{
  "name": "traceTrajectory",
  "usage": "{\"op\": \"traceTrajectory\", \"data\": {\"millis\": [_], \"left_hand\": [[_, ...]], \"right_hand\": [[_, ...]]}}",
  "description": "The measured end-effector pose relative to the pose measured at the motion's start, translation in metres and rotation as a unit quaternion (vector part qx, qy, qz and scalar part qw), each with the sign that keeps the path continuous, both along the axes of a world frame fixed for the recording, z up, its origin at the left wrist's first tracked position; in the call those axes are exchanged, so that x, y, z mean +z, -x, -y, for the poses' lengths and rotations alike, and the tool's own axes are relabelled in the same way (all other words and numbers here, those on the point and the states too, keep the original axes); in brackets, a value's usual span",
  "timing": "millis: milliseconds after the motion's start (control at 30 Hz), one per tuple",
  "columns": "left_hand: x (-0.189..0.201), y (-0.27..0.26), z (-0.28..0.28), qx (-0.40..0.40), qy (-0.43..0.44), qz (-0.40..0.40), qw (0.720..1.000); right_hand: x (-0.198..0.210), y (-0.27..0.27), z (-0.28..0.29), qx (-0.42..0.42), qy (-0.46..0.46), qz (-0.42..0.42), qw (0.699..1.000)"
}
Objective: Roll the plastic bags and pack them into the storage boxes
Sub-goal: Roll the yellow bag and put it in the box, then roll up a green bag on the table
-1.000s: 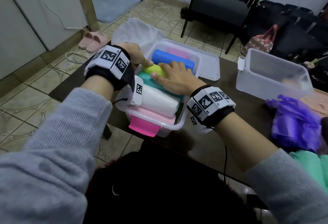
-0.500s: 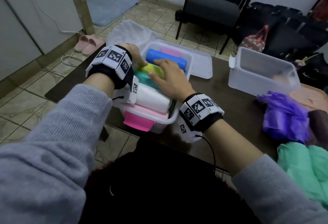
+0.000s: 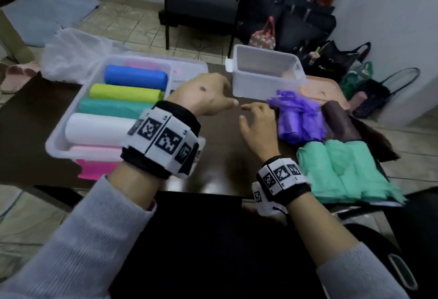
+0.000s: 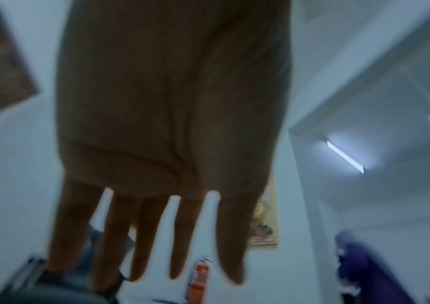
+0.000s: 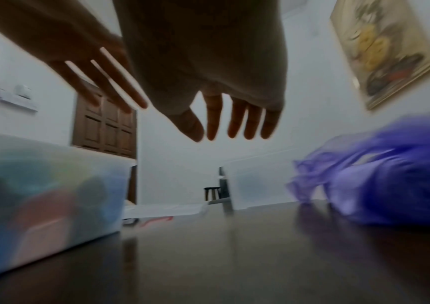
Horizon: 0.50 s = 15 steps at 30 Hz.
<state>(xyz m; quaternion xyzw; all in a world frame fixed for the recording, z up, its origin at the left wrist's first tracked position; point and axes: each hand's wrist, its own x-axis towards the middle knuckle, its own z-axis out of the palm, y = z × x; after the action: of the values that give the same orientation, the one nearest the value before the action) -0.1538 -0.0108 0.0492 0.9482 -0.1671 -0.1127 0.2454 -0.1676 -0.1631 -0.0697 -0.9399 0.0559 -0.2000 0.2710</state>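
Note:
A clear storage box (image 3: 56, 137) at the left of the dark table holds rolled bags side by side: blue (image 3: 135, 77), yellow-green (image 3: 124, 91), teal (image 3: 111, 109), white (image 3: 94, 129) and pink. A second clear box (image 3: 264, 72) stands farther back. A crumpled purple bag (image 3: 298, 116) lies right of centre, also seen in the right wrist view (image 5: 395, 181). My left hand (image 3: 206, 96) hovers over the table beside the full box, fingers straight and empty (image 4: 157, 236). My right hand (image 3: 257, 121) is open, its fingers just left of the purple bag (image 5: 234, 121).
Green bags (image 3: 343, 170) and a dark brown bag (image 3: 339, 121) lie at the table's right side. The box lid (image 3: 189, 71) rests behind the full box. A clear bag (image 3: 73, 54), a black chair (image 3: 201, 2) and handbags (image 3: 263, 35) are beyond the table.
Both hands have left the rolled bags in the left box and swung right over the table. The right hand now sits next to the purple bag. My view has turned right.

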Motion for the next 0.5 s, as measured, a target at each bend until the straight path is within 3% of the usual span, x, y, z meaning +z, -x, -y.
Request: {"op": "traceTrajectory", "data": {"millis": [133,200,367,500], "left_hand": [[-0.043,0.016,0.032,-0.054,-0.05,-0.05,0.996],[-0.076,0.018,0.04,-0.067,-0.069,-0.075,0.993],[-0.149,0.021,0.035,-0.049,-0.13,-0.061,0.988],[-0.18,0.03,0.02,-0.042,-0.116,-0.044,0.991]], "right_hand": [[0.006,0.028,0.053,-0.221,0.071,-0.119,0.965],[0.003,0.038,0.071,-0.282,0.081,-0.164,0.942],[-0.007,0.05,0.1,-0.324,0.059,-0.276,0.903],[-0.011,0.046,0.107,-0.329,0.069,-0.3,0.893]]}}
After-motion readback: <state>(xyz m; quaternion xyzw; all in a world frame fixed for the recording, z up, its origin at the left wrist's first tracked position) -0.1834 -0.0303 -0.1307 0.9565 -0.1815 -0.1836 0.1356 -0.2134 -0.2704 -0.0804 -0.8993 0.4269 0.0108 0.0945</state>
